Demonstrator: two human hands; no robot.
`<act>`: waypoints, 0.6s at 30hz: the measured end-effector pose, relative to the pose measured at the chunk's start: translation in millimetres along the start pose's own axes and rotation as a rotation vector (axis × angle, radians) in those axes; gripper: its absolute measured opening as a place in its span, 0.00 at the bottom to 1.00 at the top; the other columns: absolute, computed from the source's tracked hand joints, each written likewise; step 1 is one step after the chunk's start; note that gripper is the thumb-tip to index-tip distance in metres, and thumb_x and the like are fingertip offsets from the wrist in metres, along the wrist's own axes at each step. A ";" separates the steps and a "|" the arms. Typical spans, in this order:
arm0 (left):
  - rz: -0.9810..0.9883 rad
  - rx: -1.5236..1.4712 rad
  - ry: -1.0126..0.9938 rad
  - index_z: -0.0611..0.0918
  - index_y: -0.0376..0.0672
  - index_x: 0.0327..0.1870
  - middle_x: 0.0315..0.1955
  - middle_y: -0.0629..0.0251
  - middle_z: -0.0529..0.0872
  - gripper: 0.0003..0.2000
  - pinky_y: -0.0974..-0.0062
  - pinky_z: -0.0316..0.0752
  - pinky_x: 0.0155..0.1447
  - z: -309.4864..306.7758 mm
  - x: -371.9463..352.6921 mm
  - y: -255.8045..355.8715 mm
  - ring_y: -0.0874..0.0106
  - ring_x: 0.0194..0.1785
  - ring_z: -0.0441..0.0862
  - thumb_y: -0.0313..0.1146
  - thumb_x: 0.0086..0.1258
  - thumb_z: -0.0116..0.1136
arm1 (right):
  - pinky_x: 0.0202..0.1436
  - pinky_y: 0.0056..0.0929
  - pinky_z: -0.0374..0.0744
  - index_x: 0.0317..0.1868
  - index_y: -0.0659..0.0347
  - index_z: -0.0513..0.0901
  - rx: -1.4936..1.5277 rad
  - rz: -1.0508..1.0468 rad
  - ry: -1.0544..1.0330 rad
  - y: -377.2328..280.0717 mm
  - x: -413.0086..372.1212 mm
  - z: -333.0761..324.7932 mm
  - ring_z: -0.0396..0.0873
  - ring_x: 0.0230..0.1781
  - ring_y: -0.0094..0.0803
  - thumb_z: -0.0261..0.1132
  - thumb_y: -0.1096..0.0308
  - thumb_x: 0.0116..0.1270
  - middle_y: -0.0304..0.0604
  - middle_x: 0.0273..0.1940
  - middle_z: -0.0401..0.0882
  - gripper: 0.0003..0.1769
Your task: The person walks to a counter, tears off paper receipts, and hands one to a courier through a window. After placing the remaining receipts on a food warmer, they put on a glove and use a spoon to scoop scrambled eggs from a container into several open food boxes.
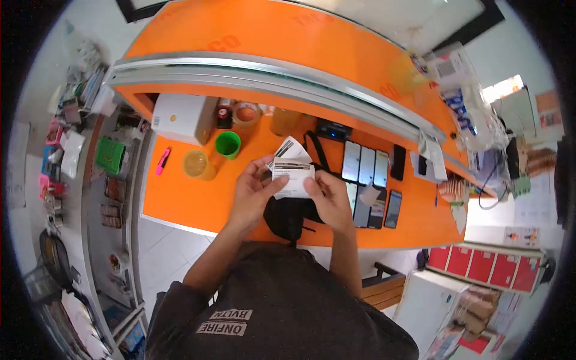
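Note:
Above the front of the orange counter [180, 201], I hold white printed paper slips [295, 185] with dark header bands. Another slip [292, 150] fans out behind the front one, tilted to the upper left. My left hand [251, 195] grips the slips from the left, thumb on the front face. On their right edge, my right hand [332, 201] closes with its thumb over the front slip. Below the papers lies a black item [288, 219], perhaps a bag, partly covered by my hands. Several smartphones [365, 165] with lit screens lie just right of my right hand.
Left on the counter are a white box [180, 118], a green cup [228, 144], a yellowish cup [195, 163] and a pink marker [162, 161]. A black device [333, 130] with a blue light stands behind. An orange shelf with a metal edge [258, 69] overhangs the back.

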State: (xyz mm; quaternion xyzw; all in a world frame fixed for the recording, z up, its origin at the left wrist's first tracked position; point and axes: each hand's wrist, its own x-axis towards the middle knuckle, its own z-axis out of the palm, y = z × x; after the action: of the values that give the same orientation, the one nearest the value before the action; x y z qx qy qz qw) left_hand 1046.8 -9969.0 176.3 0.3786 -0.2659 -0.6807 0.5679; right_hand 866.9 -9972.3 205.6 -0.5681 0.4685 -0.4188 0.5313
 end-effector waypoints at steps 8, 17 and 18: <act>-0.078 0.182 -0.209 0.69 0.37 0.62 0.55 0.61 0.79 0.30 0.72 0.80 0.58 25.2 -15.8 -21.2 0.73 0.54 0.82 0.17 0.59 0.71 | 0.50 0.28 0.83 0.54 0.65 0.77 0.480 -0.020 0.313 11.5 0.3 -18.9 0.83 0.44 0.27 0.61 0.67 0.75 0.43 0.46 0.83 0.13; 0.157 0.386 -0.200 0.77 0.39 0.52 0.45 0.67 0.84 0.11 0.80 0.73 0.53 -17.4 -3.2 -0.9 0.80 0.47 0.79 0.21 0.71 0.60 | 0.47 0.24 0.78 0.51 0.66 0.79 0.250 -0.112 0.227 -12.5 -39.6 -61.5 0.82 0.41 0.24 0.62 0.72 0.73 0.42 0.43 0.85 0.10; 0.154 0.391 -0.197 0.77 0.39 0.52 0.45 0.67 0.84 0.11 0.80 0.73 0.53 -18.5 -1.0 -2.6 0.80 0.47 0.79 0.21 0.71 0.60 | 0.47 0.23 0.78 0.50 0.66 0.79 0.295 -0.114 0.206 -16.9 -44.6 -63.3 0.81 0.42 0.23 0.62 0.72 0.73 0.42 0.44 0.85 0.09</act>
State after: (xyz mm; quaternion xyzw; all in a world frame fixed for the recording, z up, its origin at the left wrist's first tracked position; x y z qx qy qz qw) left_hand 1060.5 -9966.2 163.9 0.3919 -0.4749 -0.6045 0.5054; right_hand 797.4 -9942.1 228.8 -0.4639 0.4210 -0.5683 0.5335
